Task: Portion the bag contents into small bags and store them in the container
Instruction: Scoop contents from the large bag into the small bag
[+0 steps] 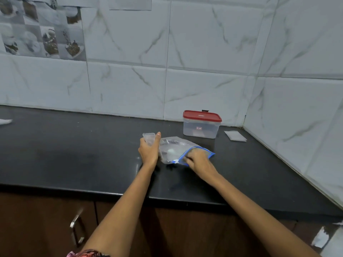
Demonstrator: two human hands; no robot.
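On the black stone counter (74, 145) I am gripping a small clear pouch (149, 137) in my left hand (149, 152) while my right hand (196, 160) is reaching, fingers curled, into the blue-zippered clear bag (176, 147), near the red-lidded clear container (201, 125), risking spills if its slack mouth collapses.

A single wide-angle view comes from the person's head, looking forward and down across a dark counter (74, 149) toward a tiled wall (204, 52) and the corner at right. Both forearms reach in from the bottom edge, the hands near mid-frame. The cabinet front (46, 219) below the counter edge fills the lower left. Straight lines bow toward the frame edges.
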